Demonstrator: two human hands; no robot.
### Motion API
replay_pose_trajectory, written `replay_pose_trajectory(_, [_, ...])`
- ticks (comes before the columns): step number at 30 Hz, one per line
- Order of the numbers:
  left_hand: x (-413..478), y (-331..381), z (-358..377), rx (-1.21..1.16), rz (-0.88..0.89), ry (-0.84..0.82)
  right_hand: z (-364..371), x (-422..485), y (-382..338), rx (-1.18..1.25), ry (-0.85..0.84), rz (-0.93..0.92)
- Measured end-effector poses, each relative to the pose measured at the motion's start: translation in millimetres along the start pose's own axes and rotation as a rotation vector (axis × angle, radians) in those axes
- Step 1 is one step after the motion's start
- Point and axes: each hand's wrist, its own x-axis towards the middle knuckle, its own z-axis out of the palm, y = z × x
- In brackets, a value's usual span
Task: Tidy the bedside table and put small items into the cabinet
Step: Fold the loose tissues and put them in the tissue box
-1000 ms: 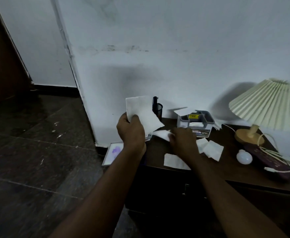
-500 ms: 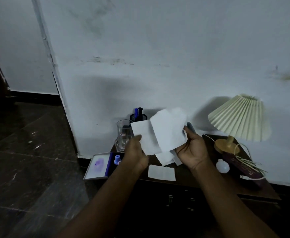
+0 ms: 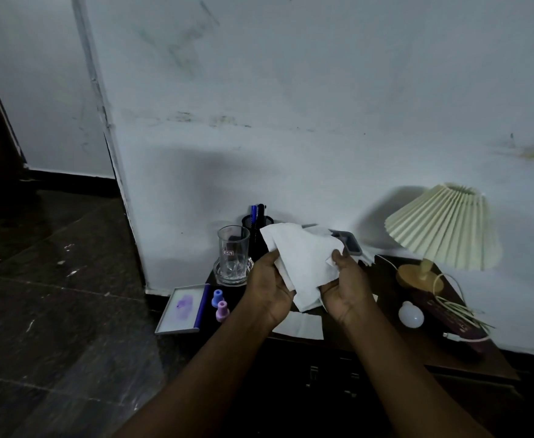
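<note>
Dark wood makes up the surface (image 3: 417, 346), which stands against a pale wall. Both hands are up above it, bunching white paper sheets (image 3: 303, 263) together. The left hand (image 3: 270, 290) is curled shut on the left edge of the bunch, and the right hand (image 3: 346, 287) pinches the right edge, likely to make one neat pile. One more sheet (image 3: 300, 325) lies flat below them, near the front edge. On the left stand a glass (image 3: 232, 254), a pen cup (image 3: 254, 227) and two small bottles (image 3: 220, 305). On the right sit a lamp (image 3: 443, 229) and a bulb (image 3: 410, 314). The cabinet front is too dark to see well.
</note>
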Motion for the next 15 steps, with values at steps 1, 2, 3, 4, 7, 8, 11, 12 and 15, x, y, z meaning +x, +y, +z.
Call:
replay_pose_trajectory(1, [-0.6,-0.5,-0.1,-0.007,0.001,-0.005,0.7,-0.4,0.4,0.022,-0.001,0.001])
replay_pose_trajectory(2, [-0.7,-0.8,-0.6,-0.008,0.004,-0.011,0.4,0.4,0.8,0.03,-0.01,-0.002])
replay_pose_trajectory(3, [-0.3,-1.2,-1.2,-0.003,0.009,-0.013,-0.2,1.7,1.3,0.021,-0.015,-0.011])
replay_pose_trajectory(4, [0.6,-1.8,-1.8,0.006,0.018,-0.011,-0.5,2.7,1.5,0.003,-0.02,-0.023])
replay_pose_trajectory(7, [2.7,-2.5,-2.5,0.02,0.049,-0.013,0.6,1.6,2.5,-0.035,-0.021,-0.048])
replay_pose_trajectory(8, [2.9,-2.0,-2.4,0.022,0.06,-0.022,1.0,1.0,2.1,-0.05,-0.011,-0.054])
replay_pose_trajectory(11, [-0.8,2.5,-2.4,0.033,0.098,-0.094,1.1,1.5,2.8,-0.089,-0.008,-0.06])
replay_pose_trajectory(12, [-1.0,2.8,-2.8,0.05,0.103,-0.108,0.3,2.5,3.6,-0.097,-0.007,-0.062])
replay_pose_trajectory(15, [2.6,2.1,-5.9,0.169,0.135,-0.063,-1.9,1.6,3.1,-0.099,-0.017,-0.048])
